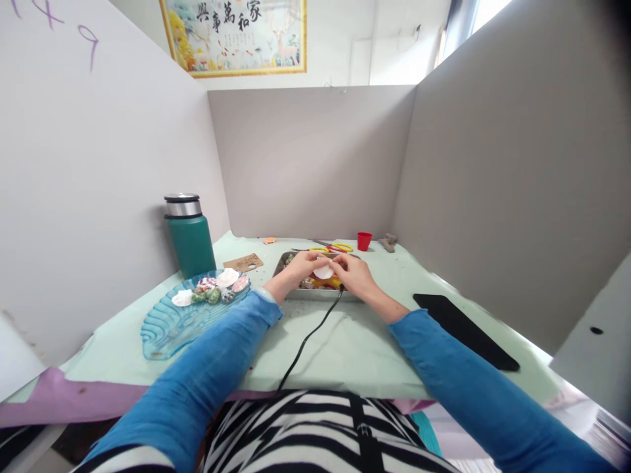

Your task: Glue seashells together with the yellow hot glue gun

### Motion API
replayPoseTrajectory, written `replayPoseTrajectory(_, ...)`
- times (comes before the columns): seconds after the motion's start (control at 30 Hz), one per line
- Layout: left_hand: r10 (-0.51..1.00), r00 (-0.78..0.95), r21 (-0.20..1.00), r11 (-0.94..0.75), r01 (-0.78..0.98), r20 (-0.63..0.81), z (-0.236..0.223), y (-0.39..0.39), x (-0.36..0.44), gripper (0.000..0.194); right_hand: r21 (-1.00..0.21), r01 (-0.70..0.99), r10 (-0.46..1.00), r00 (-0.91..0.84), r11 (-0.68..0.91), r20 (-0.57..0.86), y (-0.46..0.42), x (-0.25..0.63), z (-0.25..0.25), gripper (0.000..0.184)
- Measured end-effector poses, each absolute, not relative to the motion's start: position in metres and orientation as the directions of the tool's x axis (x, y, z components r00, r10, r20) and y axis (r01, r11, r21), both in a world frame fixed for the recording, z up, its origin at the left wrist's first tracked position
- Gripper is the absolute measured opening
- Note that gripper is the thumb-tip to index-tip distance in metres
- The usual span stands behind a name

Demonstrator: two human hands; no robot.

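Between my left hand (302, 265) and my right hand (355, 274) is a white seashell (323, 271), pinched by the fingers of both. It is held just above a shallow metal tray (315, 295). Inside the tray lie small patterned shells (306, 283) and a yellow tool (335, 282), perhaps a glue gun, partly covered by my right hand. A black cord (311, 334) runs from the yellow tool over the table's front edge. To the left, a blue shell-shaped glass dish (167, 328) bears several white, green and speckled shells (213, 295) at its far end.
A green bottle (190, 244) stands behind the dish, with a brown card (243, 263) to its right. Beyond the tray are yellow-and-red-handled scissors (340, 247), a red cup (364, 241) and a grey-brown lump (388, 242). A black mat (461, 330) lies right. Partitions (310, 157) enclose the table.
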State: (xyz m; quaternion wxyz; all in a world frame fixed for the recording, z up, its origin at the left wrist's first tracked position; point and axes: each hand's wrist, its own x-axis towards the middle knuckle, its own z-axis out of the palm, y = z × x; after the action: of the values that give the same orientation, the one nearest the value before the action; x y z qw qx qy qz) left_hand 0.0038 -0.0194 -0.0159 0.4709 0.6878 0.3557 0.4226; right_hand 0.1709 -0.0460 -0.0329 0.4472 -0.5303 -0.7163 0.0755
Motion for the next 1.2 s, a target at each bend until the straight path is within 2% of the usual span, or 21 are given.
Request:
replayPoseTrajectory(0.23, 0.864, 0.446, 0.956, -0.289, 0.06, 0.233, -0.0153, -0.0225, 0.003, 0.039, -0.597, 0.709, 0.84, 0.01, 0.376, 0.542, -0.0469, 0.1713, -0.031, 0.023)
replayPoseTrajectory(0.7, 0.897, 0.367, 0.931, -0.324, 0.169, 0.246, -0.0152, -0.0206, 0.0042, 0.035, -0.537, 0.744, 0.834, -0.05, 0.398, 0.55, -0.0496, 0.1704, -0.0297, 0.024)
replayPoseTrajectory(1.2, 0.903, 0.369, 0.952, -0.281, 0.125, 0.218, -0.0137, -0.0219, 0.0054, 0.04, -0.531, 0.755, 0.836, -0.041, 0.385, 0.547, -0.0488, 0.1712, -0.0304, 0.028)
